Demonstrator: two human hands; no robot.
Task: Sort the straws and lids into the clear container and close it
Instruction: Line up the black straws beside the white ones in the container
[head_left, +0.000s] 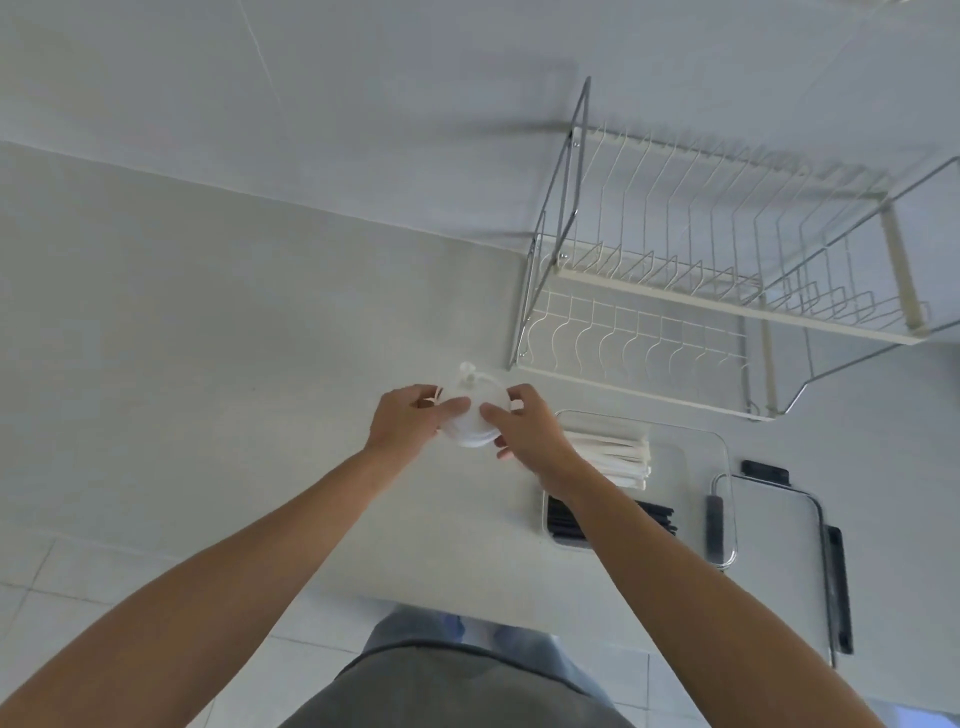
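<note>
A stack of white round cup lids (475, 423) is gripped from both sides over the white counter: my left hand (410, 421) holds its left edge and my right hand (524, 426) its right edge, thumbs on top. Another white lid part (470, 375) shows just behind the stack. Right of my hands stands the clear container (696, 467). It holds a bundle of white paper-wrapped straws (613, 457) at the back and black straws (566, 519) at the front, partly hidden by my right forearm. The container's clear lid with black clips (779, 525) lies to its right.
A white wire dish rack (701, 270) stands at the back right against the wall. The counter's front edge runs below my forearms, with tiled floor beneath.
</note>
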